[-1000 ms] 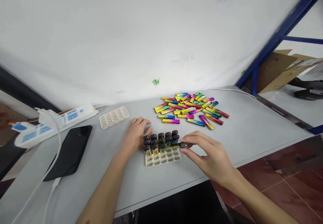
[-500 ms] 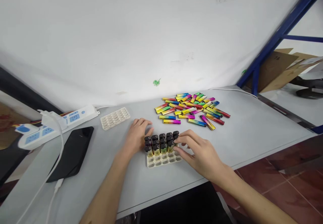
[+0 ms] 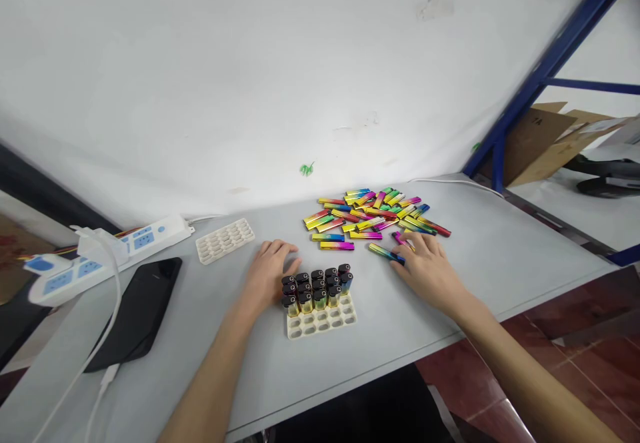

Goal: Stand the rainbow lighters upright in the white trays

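My left hand lies on the table with fingers stretched out, its thumb against or just beside the back left corner of a cream tray. Upright in the tray's back rows stand several black-topped lighters; the front pockets show bare. My right hand is at the near right side of a pile of shiny two-coloured lighter cases. Its thumb and fingers close around the blue end of a yellow-and-blue lighter case, which still lies on the table. The fingers partly cover a magenta case.
A second cream tray lies at the back left. Further left are a black phone with a white cable and a white power strip. The wall bounds the table behind; a blue metal frame rises at right.
My right hand has let go of a lighter at the tray's right side, now upright there, and moved right and away to the pile. My left hand stays by the tray. The view shifted slightly.
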A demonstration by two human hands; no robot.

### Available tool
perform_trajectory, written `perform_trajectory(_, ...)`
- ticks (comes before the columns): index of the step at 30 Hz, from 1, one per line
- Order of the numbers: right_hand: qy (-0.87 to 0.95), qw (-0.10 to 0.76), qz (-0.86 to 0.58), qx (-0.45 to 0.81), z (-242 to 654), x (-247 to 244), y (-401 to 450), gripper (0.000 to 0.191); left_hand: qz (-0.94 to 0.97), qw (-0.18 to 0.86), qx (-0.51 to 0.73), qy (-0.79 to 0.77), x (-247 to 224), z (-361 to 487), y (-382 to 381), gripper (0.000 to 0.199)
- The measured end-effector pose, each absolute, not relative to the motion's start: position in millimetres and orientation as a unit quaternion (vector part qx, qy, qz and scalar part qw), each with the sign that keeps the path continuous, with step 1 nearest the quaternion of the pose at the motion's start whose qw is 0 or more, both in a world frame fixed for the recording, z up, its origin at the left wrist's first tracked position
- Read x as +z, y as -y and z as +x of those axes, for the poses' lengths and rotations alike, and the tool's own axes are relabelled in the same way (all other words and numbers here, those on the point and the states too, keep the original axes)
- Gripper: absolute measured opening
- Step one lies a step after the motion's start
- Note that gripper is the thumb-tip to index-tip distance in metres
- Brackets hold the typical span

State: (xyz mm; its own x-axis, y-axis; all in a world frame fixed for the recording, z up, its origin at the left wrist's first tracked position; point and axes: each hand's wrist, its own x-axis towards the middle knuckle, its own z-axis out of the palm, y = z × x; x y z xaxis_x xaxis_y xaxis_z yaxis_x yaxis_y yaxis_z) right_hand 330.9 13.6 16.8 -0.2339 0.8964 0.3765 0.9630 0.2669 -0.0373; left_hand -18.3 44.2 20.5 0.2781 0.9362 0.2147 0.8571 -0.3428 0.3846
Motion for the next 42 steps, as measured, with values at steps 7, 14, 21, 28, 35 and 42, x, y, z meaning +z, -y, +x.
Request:
perform_trajectory(7,0.734,0.342,-0.546,0.218,318,39,-10,0.022,0.793,0.085,0.201,-0.569,18,-19,-46,0.023)
perform_trajectory(14,0.546,0.478,-0.449,0.521,264,51,-41,0.035,0.791,0.089,0.207,-0.568,18,-19,-45,0.022)
perform_trajectory(21,0.499,0.480,-0.431,0.579,250,32,-63,0.054,0.792,0.089,0.202,-0.569,16,-21,-48,0.022)
perform_trajectory(28,0.445,0.504,-0.444,0.592,253,25,-59,0.061,0.799,0.065,0.188,-0.568,11,-23,-51,0.024)
perform_trajectory(35,0.444,0.510,-0.433,0.596,253,20,-59,0.051,0.797,0.063,0.196,-0.568,9,-24,-52,0.023)
perform_trajectory(42,0.453,0.509,-0.454,0.574,252,13,-59,0.058,0.794,0.078,0.200,-0.569,10,-24,-50,0.025)
